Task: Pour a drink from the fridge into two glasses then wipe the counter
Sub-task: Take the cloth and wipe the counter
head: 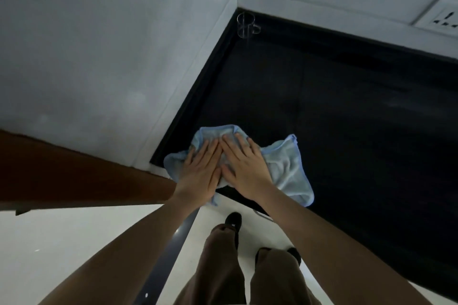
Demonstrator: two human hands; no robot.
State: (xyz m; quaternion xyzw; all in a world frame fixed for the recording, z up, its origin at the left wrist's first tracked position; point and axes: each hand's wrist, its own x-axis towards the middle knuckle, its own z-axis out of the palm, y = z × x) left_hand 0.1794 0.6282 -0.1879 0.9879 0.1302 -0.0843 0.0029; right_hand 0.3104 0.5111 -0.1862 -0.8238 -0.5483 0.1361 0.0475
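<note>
- While both hands lie flat with straight fingers, the left hand (pixel 202 168) and the right hand (pixel 244 168) press side by side on the blue cloth (pixel 285 168), thumbs almost touching; neither grips it, which suits pushing it across the surface for the wiping step
- Soft, fluffy and rumpled, the cloth sits at the near edge of the counter (pixel 347 119), one corner hanging over the front, so the wipe seems to be working along the edge
- Dark, smooth and faintly glossy, the counter stretches away with no spill that can be made out in this dim light
- Far back in the corner where the pale walls meet stands a clear glass (pixel 245 25), cylindrical, with a small handle, probably set there to keep it out of the cloth's way; its contents cannot be told, and a second glass is not in view
</note>
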